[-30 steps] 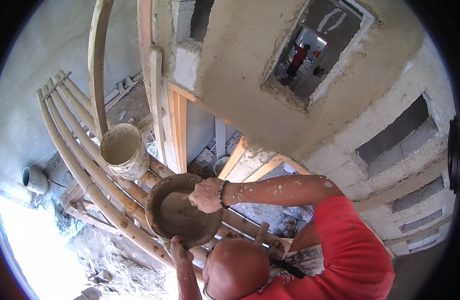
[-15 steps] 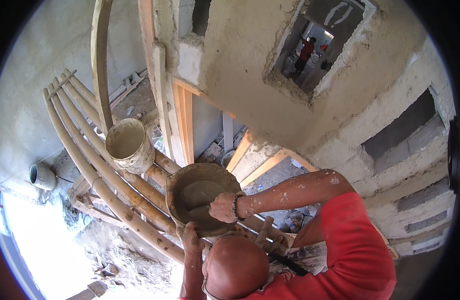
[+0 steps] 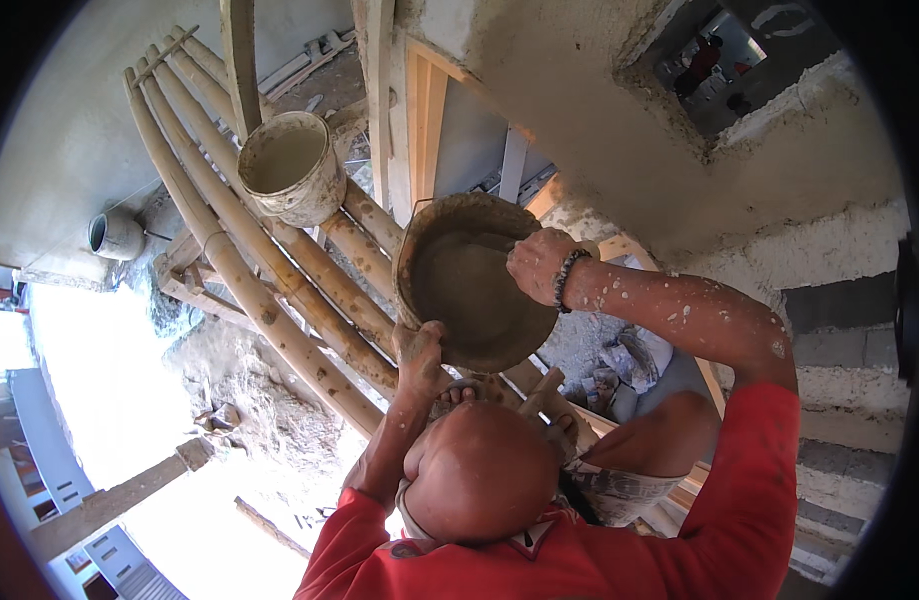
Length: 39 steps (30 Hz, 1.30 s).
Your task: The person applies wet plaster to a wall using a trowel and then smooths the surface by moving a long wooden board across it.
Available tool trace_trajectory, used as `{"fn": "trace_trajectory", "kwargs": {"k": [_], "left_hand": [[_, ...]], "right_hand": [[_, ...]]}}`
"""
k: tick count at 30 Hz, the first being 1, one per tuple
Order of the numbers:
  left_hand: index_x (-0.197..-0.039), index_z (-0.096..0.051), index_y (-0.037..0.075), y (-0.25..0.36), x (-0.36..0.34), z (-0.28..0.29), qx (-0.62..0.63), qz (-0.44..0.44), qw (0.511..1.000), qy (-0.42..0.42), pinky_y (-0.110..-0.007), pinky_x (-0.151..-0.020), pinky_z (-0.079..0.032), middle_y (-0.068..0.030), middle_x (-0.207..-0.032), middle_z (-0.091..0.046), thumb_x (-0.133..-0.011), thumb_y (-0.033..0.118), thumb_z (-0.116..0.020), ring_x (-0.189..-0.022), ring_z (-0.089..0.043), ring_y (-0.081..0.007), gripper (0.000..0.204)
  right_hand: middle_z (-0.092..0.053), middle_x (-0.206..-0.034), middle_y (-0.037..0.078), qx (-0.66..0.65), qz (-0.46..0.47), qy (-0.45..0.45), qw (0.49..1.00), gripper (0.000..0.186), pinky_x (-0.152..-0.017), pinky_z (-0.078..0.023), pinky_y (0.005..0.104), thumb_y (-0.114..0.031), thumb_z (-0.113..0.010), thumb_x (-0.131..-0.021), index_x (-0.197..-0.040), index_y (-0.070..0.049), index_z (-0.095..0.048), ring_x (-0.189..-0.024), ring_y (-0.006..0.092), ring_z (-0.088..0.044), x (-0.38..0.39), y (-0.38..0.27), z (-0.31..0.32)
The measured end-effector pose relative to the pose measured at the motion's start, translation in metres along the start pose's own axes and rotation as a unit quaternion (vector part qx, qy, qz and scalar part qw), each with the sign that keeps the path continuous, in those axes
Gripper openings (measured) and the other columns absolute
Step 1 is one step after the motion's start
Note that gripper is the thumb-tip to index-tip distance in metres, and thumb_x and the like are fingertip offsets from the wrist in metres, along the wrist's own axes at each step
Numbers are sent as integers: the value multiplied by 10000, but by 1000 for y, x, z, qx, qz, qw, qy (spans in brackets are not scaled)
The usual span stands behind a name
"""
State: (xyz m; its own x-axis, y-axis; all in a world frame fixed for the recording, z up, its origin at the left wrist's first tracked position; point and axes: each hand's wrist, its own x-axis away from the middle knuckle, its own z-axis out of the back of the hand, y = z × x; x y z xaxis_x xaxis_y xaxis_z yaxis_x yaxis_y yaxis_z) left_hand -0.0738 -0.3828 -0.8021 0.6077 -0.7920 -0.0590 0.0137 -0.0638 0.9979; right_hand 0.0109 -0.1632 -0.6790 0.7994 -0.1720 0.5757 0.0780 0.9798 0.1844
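Note:
A dark, mortar-caked bucket (image 3: 450, 216) with a thin wire handle stands tilted on the bamboo poles in front of me. Wet grey mortar (image 3: 470, 295) lies inside it. My left hand (image 3: 420, 352) grips its near left rim, fingers closed over the edge. Over the right part of the bucket, my right hand (image 3: 542, 266) is closed, with a beaded bracelet on the wrist. Whatever it holds is hidden by the fist and the mortar. Splashes of mortar speckle my right forearm.
Long bamboo poles (image 3: 225, 262) form a platform with gaps. A whitish mortar-smeared bucket (image 3: 318, 194) stands on them beyond. Left and lower sits a grey pail (image 3: 120, 238). A rough plastered wall (image 3: 580, 110) with openings rises on the right; a person (image 3: 702, 62) shows through one.
The view has shifted, so the bucket and both hands appear further right and higher. My right hand has moved from low in the bucket toward its upper right rim. My left hand keeps its hold.

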Motion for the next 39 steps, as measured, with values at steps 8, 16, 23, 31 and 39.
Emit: {"fn": "trace_trajectory", "kwargs": {"k": [8,16,23,31,39], "left_hand": [[-1024,-580,-39,124,-28,-40,118,255,952,121,-271,-666,-499,-86,-869,-615,-782,8,-491,-725,-602,-171,262],[-964,-579,46,275,-23,-51,176,322,927,73,-496,-777,-434,-155,-910,-627,-768,165,-629,-845,-610,-347,235],[-847,-599,10,423,-21,-57,-308,-288,898,-124,-426,-685,-503,-134,-907,-625,-767,85,-548,-822,-615,-282,121],[-850,-628,6,522,-8,-76,-9,15,996,-88,-435,-672,-428,-108,-796,-613,-754,212,-651,-773,-591,-335,228],[-1029,-604,-90,663,-32,-126,58,326,944,14,-321,-671,-521,-137,-918,-645,-694,-34,-556,-772,-626,-214,343]], "right_hand": [[-683,-899,208,-327,50,-76,941,269,-829,-516,413,-228,-572,-800,-929,-24,-692,-886,372,-655,48,21,38],[-664,-850,160,-328,-53,115,936,246,-762,-525,427,-245,-600,-842,-1023,-80,-623,-826,327,-657,217,85,169],[-658,-742,170,-223,-61,95,968,181,-644,-541,423,-153,-505,-842,-944,-55,-618,-722,319,-672,313,64,237],[-664,-762,162,-370,-161,95,910,246,-716,-535,449,-276,-583,-831,-975,-80,-621,-776,344,-667,475,104,370],[-659,-847,210,-351,-189,-8,917,280,-752,-521,467,-287,-574,-848,-992,-48,-601,-873,368,-647,508,96,368]]}}
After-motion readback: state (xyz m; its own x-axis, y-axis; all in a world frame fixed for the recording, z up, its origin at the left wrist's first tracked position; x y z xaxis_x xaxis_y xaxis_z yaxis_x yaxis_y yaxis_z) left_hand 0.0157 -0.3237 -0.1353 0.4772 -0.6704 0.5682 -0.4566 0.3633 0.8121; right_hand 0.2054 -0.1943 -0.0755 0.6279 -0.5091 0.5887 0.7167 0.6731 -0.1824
